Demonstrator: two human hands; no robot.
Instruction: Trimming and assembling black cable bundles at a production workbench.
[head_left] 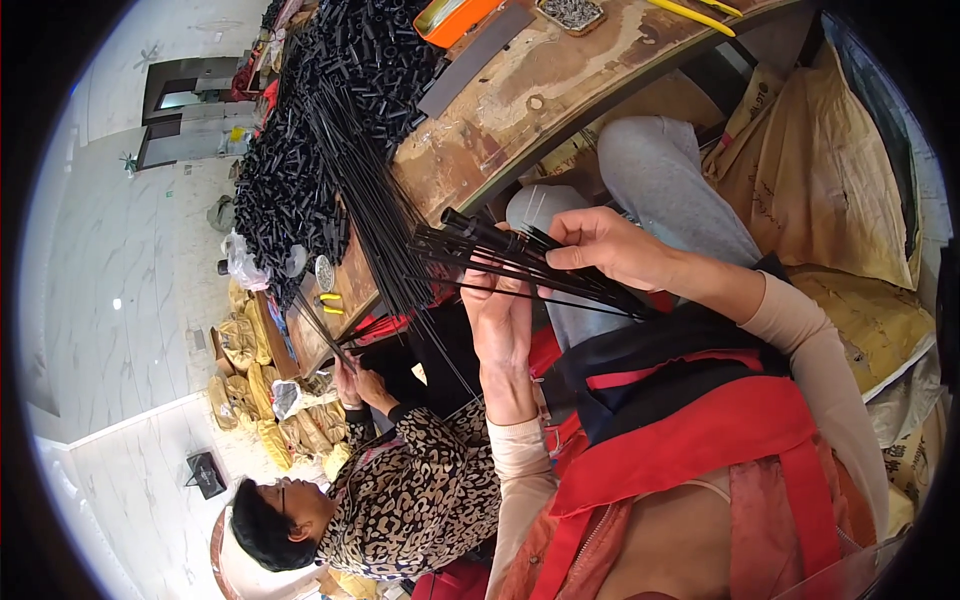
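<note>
Above my lap, my left hand (497, 305) closes from below round a bundle of thin black rods (590, 283) that look like umbrella ribs. A short black plastic tube (462, 220) lies along the top of the bundle, its hollow end pointing left. My right hand (608, 248) is bent over the rods, thumb and forefinger pinched together at them beside the tube. Exactly what sits between those fingertips is hidden. The rods' right ends reach toward my dark and red apron (690, 440).
A worn wooden table (480, 150) curves ahead, bearing a heap of black plastic tubes (290, 170), a long pile of black rods (365, 190), an orange tray (450, 20) and yellow-handled pliers (330, 303). A co-worker in a leopard-print top (420, 490) handles rods at left. Brown sacks (810, 180) stand right.
</note>
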